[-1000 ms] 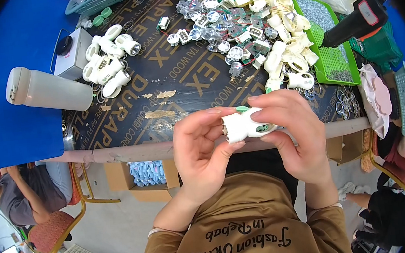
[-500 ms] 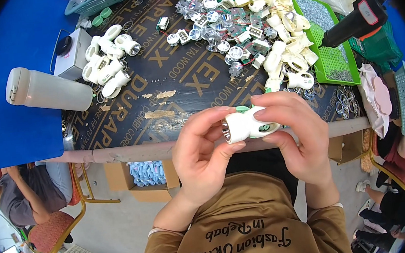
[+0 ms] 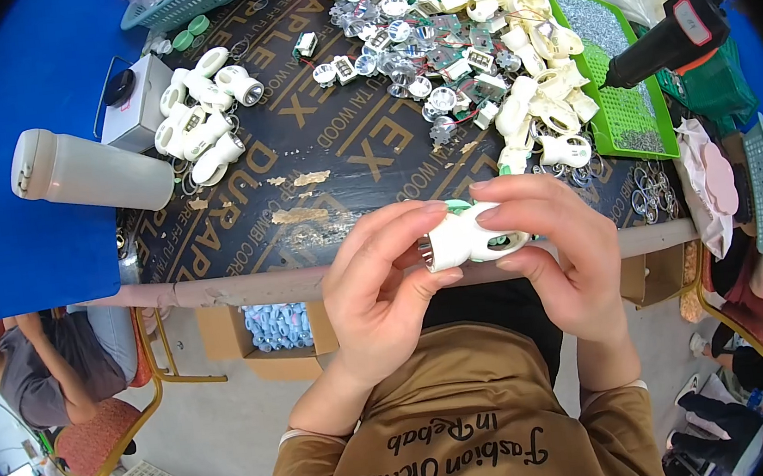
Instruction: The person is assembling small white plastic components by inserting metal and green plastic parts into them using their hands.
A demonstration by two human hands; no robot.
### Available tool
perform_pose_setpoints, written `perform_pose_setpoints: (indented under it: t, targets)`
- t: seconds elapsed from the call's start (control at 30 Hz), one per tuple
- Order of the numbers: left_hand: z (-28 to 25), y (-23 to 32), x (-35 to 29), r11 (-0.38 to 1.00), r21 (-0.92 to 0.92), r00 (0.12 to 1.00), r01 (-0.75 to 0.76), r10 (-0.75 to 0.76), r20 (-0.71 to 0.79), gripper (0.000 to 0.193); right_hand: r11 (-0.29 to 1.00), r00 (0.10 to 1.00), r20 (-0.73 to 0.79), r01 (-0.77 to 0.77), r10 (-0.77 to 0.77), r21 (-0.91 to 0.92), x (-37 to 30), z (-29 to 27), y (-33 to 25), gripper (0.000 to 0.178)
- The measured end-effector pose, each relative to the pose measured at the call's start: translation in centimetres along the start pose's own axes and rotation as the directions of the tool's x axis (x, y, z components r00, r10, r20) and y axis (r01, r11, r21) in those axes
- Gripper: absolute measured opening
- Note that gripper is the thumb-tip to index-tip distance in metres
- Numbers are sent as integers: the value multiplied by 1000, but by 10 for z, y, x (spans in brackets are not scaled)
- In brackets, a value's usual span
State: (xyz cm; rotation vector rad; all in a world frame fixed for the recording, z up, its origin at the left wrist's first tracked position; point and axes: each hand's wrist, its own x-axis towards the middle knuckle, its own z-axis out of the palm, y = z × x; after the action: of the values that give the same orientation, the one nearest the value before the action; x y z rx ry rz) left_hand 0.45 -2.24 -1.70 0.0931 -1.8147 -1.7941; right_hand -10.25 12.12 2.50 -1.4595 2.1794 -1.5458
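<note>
Between my two hands, just over the near table edge, is a small white flashlight (image 3: 456, 239) with a green part along its far side. My left hand (image 3: 386, 279) pinches its wide lens end, which faces left. My right hand (image 3: 560, 252) grips the narrower end with the oval opening, thumb below and fingers on top. Beyond my hands lie loose cream casing halves (image 3: 562, 94) and a heap of clear lens and circuit pieces (image 3: 436, 46). At the left sits a small cluster of similar white flashlights (image 3: 201, 117).
A black electric screwdriver (image 3: 663, 39) rests over a green tray (image 3: 605, 112) of small screws at the right. Metal rings (image 3: 654, 193) lie near it. At the left are a white bottle (image 3: 91, 169) and a grey-white box (image 3: 137, 106). Other people sit on both sides.
The flashlight has rolled slightly in my fingers, so its oval opening shows at a different angle. Both hands keep nearly the same place and grip.
</note>
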Motion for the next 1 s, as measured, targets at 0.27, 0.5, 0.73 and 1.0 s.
perform_pose_setpoints:
  t: [0.27, 0.5, 0.73, 1.0]
  targets:
    - [0, 4, 2, 999, -18, 999, -47, 48, 9, 38, 1000, 999, 31, 20, -21, 16, -2, 4, 0, 38]
    - [-7, 0, 2, 862, 409, 954, -299, 284, 98, 42, 994, 993, -29, 112, -111, 13, -7, 10, 10, 41]
    - [-8, -3, 5, 704, 535, 877, -467, 446, 179, 52, 993, 995, -8, 100, -100, 69, -5, 7, 10, 41]
    - [-16, 15, 17, 755, -207, 722, 622, -450, 525, 90, 974, 967, 160, 175, -198, 146, -13, 5, 18, 38]
